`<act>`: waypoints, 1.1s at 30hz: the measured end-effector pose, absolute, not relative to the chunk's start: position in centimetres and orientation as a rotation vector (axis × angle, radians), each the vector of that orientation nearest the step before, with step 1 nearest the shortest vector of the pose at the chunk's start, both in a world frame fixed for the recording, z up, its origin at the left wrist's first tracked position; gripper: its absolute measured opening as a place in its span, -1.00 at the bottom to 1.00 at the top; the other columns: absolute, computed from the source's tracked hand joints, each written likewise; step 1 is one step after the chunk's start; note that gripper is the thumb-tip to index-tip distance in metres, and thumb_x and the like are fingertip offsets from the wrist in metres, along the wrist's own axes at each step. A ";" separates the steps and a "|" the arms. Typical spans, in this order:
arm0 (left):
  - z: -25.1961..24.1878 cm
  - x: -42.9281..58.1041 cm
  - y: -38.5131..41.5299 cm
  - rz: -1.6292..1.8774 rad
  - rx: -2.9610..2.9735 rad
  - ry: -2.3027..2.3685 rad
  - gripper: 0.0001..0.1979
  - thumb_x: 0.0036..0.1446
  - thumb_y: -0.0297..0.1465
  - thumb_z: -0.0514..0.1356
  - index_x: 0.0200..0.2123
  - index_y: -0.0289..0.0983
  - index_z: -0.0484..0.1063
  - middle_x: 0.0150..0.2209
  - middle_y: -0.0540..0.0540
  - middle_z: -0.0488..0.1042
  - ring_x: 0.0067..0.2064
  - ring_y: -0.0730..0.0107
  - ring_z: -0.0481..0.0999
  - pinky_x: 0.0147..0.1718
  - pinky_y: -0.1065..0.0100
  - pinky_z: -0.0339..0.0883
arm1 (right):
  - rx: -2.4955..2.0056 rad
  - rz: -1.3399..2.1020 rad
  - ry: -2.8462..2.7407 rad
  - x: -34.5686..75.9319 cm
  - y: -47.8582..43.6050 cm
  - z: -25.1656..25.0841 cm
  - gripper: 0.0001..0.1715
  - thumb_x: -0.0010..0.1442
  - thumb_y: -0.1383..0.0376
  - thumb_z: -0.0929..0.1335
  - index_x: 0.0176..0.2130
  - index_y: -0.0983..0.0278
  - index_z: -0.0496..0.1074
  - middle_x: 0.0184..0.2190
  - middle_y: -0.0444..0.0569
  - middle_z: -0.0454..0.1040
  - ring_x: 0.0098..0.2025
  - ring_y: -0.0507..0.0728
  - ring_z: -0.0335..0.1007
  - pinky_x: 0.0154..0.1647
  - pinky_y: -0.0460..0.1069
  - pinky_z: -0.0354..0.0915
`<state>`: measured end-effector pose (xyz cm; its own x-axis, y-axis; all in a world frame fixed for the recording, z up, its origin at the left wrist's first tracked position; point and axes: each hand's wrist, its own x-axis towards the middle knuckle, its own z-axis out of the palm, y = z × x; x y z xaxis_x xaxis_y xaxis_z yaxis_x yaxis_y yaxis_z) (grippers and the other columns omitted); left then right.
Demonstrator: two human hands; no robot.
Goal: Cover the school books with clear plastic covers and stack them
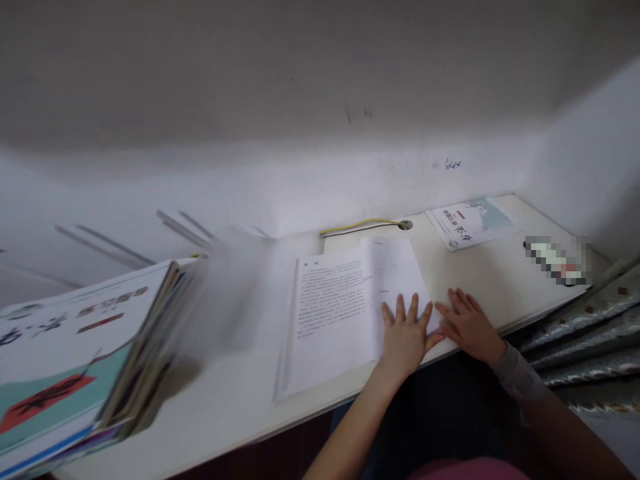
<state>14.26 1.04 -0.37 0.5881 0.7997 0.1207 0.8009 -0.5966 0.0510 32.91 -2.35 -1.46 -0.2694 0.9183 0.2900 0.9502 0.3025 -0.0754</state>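
The left hand (405, 337) lies spread on the open printed pages (335, 313), seemingly to keep them flat. The right hand (470, 327), also spread, rests just beside them on the worktop (500, 267), perhaps touching the paper's edge. Blurred books (85, 353) sit well left.

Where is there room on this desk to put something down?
Free desk lies between the booklet, the right hand and the blurred object; another strip lies between the book stack and the papers. The left hand, on the papers, is crowded.
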 end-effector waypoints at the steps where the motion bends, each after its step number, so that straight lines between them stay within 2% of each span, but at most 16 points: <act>1: -0.4 14.2 1.1 -0.201 -2.795 -1.403 -0.34 0.13 0.07 -0.08 0.24 -0.06 0.10 0.29 -0.20 0.06 0.27 -0.30 -0.01 0.08 -0.39 -0.18 | -1.696 -0.181 -2.318 33.0 -2.5 -1.5 -0.43 0.23 0.06 0.26 0.17 0.18 0.25 0.23 0.23 0.15 0.25 0.35 0.04 0.14 0.26 0.11; 8: -0.3 14.2 1.0 -0.210 -2.788 -1.447 -0.40 0.19 0.02 -0.16 0.23 -0.04 0.11 0.29 -0.16 0.08 0.28 -0.25 -0.03 0.08 -0.38 -0.16 | -1.664 -0.180 -2.368 33.5 -2.3 -1.5 -0.41 0.27 0.08 0.20 0.16 0.37 0.25 0.20 0.26 0.20 0.25 0.33 0.04 0.16 0.20 0.12; 12: -0.3 14.7 1.0 -0.217 -2.790 -1.467 -0.39 0.19 0.03 -0.19 0.24 -0.05 0.10 0.29 -0.16 0.06 0.28 -0.27 -0.05 0.08 -0.39 -0.17 | -1.634 -0.142 -2.312 33.8 -2.3 -2.2 -0.38 0.30 0.10 0.16 0.19 0.43 0.18 0.20 0.24 0.19 0.26 0.29 0.02 0.17 0.21 0.12; 18: -0.2 15.5 1.1 -0.211 -2.799 -1.481 -0.36 0.18 0.05 -0.18 0.25 -0.07 0.09 0.30 -0.18 0.05 0.28 -0.29 -0.06 0.07 -0.40 -0.19 | -1.588 -0.037 -2.255 34.3 -2.2 -2.6 -0.37 0.33 0.13 0.09 0.25 0.44 0.06 0.23 0.24 0.14 0.28 0.20 0.00 0.19 0.19 0.11; 25: 0.1 16.5 0.9 -0.186 -2.830 -1.494 -0.32 0.15 0.08 -0.17 0.25 -0.09 0.07 0.30 -0.21 0.01 0.29 -0.29 -0.10 0.08 -0.39 -0.18 | -1.598 -0.017 -2.260 34.2 -2.2 -2.4 -0.41 0.34 0.19 0.08 0.27 0.37 0.03 0.23 0.19 0.14 0.28 0.19 -0.01 0.20 0.19 0.09; 33: -0.4 16.9 0.1 -0.231 -2.804 -1.476 -0.31 0.16 0.07 -0.16 0.25 -0.15 0.08 0.30 -0.22 0.01 0.29 -0.27 -0.08 0.10 -0.36 -0.18 | -1.608 0.018 -2.228 34.3 -2.0 -2.6 -0.41 0.35 0.20 0.05 0.27 0.41 0.03 0.23 0.19 0.15 0.28 0.18 -0.01 0.21 0.18 0.08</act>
